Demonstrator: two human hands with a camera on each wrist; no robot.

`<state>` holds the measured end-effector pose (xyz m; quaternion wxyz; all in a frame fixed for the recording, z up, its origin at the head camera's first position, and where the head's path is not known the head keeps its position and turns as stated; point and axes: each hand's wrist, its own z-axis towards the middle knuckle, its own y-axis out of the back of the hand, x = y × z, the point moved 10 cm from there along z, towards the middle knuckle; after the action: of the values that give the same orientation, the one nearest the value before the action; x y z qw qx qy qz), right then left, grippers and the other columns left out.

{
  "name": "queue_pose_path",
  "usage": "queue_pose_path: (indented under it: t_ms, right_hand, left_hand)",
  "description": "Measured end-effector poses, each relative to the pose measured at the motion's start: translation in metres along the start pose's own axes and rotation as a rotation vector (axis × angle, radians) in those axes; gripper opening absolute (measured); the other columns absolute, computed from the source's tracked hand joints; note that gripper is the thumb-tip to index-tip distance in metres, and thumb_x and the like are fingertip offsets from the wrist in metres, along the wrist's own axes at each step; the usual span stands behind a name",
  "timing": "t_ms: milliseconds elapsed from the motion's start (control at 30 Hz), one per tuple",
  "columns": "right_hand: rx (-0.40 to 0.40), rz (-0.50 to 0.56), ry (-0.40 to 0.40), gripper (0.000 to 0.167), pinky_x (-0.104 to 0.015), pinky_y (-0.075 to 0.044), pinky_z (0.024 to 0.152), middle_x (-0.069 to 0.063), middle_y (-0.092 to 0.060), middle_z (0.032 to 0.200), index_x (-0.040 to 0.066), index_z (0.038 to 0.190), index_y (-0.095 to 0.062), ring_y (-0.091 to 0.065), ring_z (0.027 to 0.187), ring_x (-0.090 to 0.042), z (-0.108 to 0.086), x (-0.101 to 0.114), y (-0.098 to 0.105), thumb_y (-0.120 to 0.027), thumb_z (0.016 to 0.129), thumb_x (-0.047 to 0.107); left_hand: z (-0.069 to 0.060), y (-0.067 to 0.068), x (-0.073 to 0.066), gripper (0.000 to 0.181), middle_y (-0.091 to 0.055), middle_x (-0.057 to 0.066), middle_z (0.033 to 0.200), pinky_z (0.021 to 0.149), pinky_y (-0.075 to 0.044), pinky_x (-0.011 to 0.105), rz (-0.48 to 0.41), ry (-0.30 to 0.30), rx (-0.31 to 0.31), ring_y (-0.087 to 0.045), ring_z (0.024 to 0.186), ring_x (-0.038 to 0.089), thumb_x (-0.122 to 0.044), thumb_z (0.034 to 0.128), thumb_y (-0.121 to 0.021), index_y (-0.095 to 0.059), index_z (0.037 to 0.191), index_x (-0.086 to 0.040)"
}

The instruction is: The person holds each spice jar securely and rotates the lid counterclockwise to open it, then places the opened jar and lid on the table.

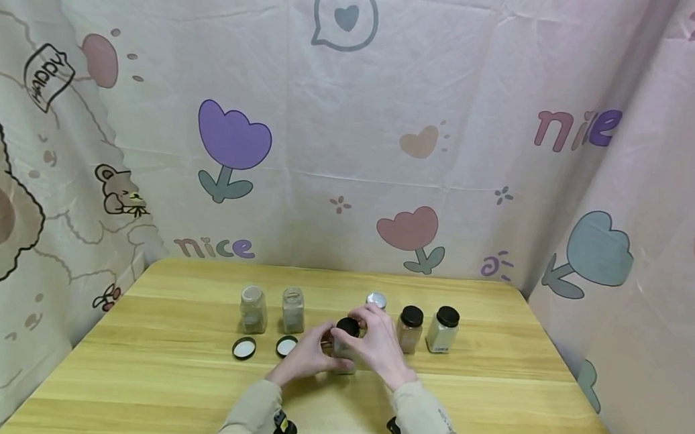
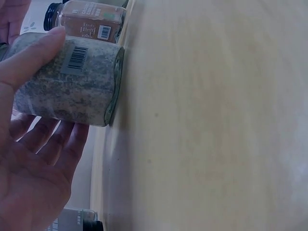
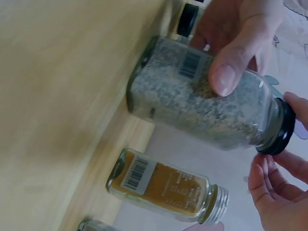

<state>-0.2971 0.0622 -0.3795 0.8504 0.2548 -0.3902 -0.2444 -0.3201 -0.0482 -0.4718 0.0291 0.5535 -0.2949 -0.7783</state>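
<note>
A glass spice jar (image 3: 192, 96) with grey, flaky contents and a barcode label stands between both hands at the table's middle. My left hand (image 1: 308, 359) grips its body, the thumb lying across the glass near the barcode. The fingers of my right hand (image 1: 377, 345) pinch the black lid (image 3: 284, 127), which sits on the jar's neck. Whether the lid is loose cannot be seen. Behind my right hand is a jar of yellow-brown powder (image 3: 166, 183) with a silver lid (image 1: 376, 300), partly hidden in the head view.
Two lidless jars, one at left (image 1: 253, 311) and one nearer the middle (image 1: 294, 313), stand behind two upturned black lids (image 1: 244, 348). On the right are a black-lidded brown jar (image 1: 409, 332) and a black-lidded pale jar (image 1: 444, 331). A printed curtain (image 1: 343, 109) hangs behind the table.
</note>
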Motion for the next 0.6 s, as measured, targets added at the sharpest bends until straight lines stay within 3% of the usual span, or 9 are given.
queue_pose_path:
  t_ms: [133, 600]
  right_hand:
    - [0.044, 0.029, -0.018, 0.029, -0.036, -0.060, 0.076, -0.005, -0.071, 0.097, 0.002, 0.100, -0.076, -0.064, 0.087, -0.017, 0.0013, 0.0001, -0.0010, -0.087, 0.078, 0.017]
    - [0.189, 0.176, 0.002, 0.034, -0.046, -0.057, 0.096, -0.007, -0.072, 0.115, 0.006, 0.116, -0.073, -0.066, 0.108, -0.025, -0.0014, -0.0051, -0.0102, -0.076, 0.082, 0.008]
  left_hand:
    - [0.0006, -0.0007, 0.0006, 0.057, -0.071, 0.008, 0.120, 0.092, -0.056, 0.027, -0.013, 0.004, 0.004, -0.068, 0.110, 0.022, -0.030, 0.0767, -0.089, -0.062, 0.123, -0.010]
    - [0.0002, 0.0000, -0.0012, 0.061, -0.072, 0.006, 0.119, 0.091, -0.056, 0.027, 0.007, -0.010, 0.001, -0.068, 0.107, 0.021, -0.033, 0.0755, -0.089, -0.062, 0.125, -0.010]
